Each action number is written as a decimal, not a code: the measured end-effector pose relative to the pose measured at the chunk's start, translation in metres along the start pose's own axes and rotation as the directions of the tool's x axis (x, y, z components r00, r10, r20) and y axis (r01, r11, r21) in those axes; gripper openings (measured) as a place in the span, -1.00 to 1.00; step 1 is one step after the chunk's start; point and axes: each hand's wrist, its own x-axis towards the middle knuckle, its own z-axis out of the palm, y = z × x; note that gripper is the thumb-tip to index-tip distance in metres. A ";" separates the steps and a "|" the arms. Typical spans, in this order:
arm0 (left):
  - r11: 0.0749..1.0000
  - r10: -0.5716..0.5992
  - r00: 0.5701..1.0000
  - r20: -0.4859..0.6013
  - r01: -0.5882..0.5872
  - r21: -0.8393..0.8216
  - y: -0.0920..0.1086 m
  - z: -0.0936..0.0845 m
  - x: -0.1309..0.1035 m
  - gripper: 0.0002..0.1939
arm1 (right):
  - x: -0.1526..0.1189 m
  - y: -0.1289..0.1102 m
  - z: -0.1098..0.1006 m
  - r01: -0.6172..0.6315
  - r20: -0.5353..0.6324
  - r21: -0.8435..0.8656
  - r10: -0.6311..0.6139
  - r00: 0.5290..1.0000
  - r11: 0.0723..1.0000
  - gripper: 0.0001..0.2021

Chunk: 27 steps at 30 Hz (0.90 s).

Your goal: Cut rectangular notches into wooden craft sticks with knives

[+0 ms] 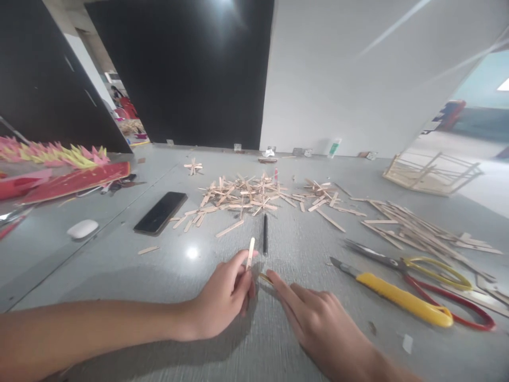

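My left hand pinches a short wooden craft stick, held upright above the table between thumb and fingers. My right hand is closed just beside it, palm down. A narrow yellowish strip pokes out from under its index finger toward the left hand; most of the strip is hidden. Just beyond both hands lies a slim black pen-like stick. Farther back spreads a loose pile of cut craft sticks, some joined in star shapes.
To the right lie a yellow-handled cutter, scissors and a heap of long sticks. A phone and a white case rest at left. A wooden frame stands back right, near a white upright panel.
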 end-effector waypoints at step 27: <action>0.985 -0.064 0.998 0.026 0.068 -0.157 0.004 -0.003 -0.002 -0.61 | 0.009 -0.002 -0.003 -0.264 -0.251 0.172 0.301 0.920 0.949 -0.59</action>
